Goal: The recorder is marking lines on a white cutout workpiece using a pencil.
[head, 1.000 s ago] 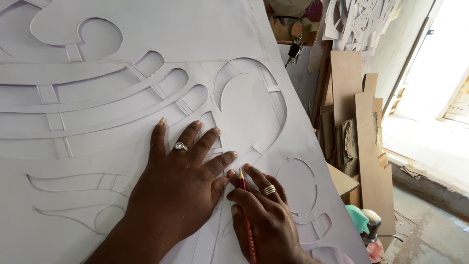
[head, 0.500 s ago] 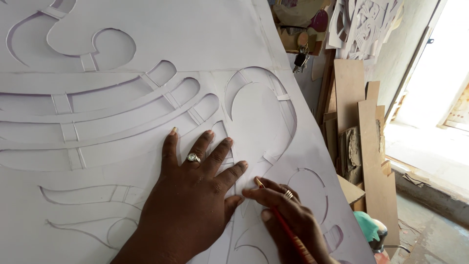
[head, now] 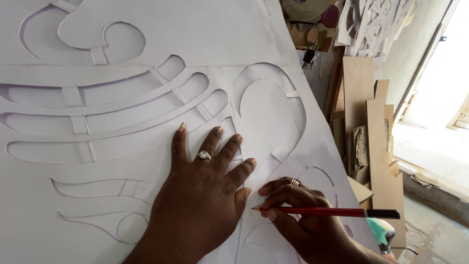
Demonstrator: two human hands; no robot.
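A large white paper stencil (head: 146,98) with curved cut-out bands and taped bridges covers the work surface. My left hand (head: 200,195) lies flat on it with fingers spread and a ring on one finger, pressing the sheet down. My right hand (head: 303,220), also ringed, grips a red pencil (head: 322,212) with a black end. The pencil lies nearly level, and its tip points left, close to my left thumb, over a cut curve in the paper.
Wooden boards and offcuts (head: 371,132) lean against the wall to the right of the sheet. A bunch of keys (head: 309,55) hangs near the top edge. White cut-out ornament panels (head: 376,24) stand at the upper right. A teal object (head: 381,232) sits low on the right.
My left hand has slid a little up the sheet. My right hand has turned the pencil from nearly upright to nearly level, tip pointing left. The view has shifted.
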